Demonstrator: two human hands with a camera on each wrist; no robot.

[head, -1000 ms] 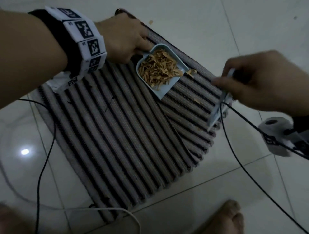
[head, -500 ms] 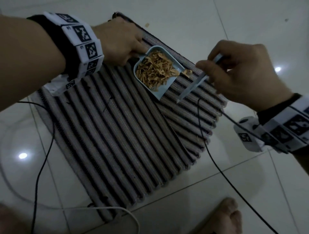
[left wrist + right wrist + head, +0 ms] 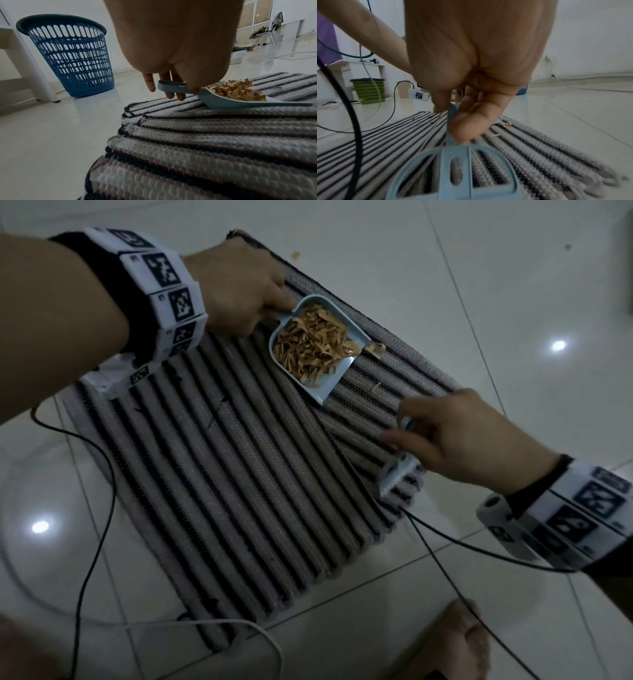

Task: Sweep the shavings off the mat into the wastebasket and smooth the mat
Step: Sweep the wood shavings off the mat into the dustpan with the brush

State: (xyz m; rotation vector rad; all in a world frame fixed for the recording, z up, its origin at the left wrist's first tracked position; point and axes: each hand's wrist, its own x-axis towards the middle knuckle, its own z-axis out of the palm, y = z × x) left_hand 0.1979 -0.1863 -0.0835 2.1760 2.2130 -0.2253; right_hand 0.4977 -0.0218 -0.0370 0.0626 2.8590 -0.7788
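Note:
A striped mat (image 3: 222,474) lies on the tiled floor. On its far part sits a light blue dustpan (image 3: 308,385) heaped with tan shavings (image 3: 315,347). My left hand (image 3: 239,289) grips the dustpan handle (image 3: 171,86). A few loose shavings (image 3: 375,349) lie on the mat at the pan's lip. My right hand (image 3: 459,440) grips the handle of a light blue brush (image 3: 397,474) (image 3: 453,169), whose head rests on the mat's right edge. A blue wastebasket (image 3: 68,56) stands on the floor beyond the mat in the left wrist view.
Black and white cables (image 3: 96,508) trail over the floor around the mat's near side. A bare foot (image 3: 459,642) is at the bottom. One stray shaving (image 3: 295,254) lies on the tiles past the mat. A green basket (image 3: 368,90) stands by the wall.
My right hand has drawn the brush away from the dustpan's lip, down and back to the mat's right edge. The left hand and dustpan have stayed put.

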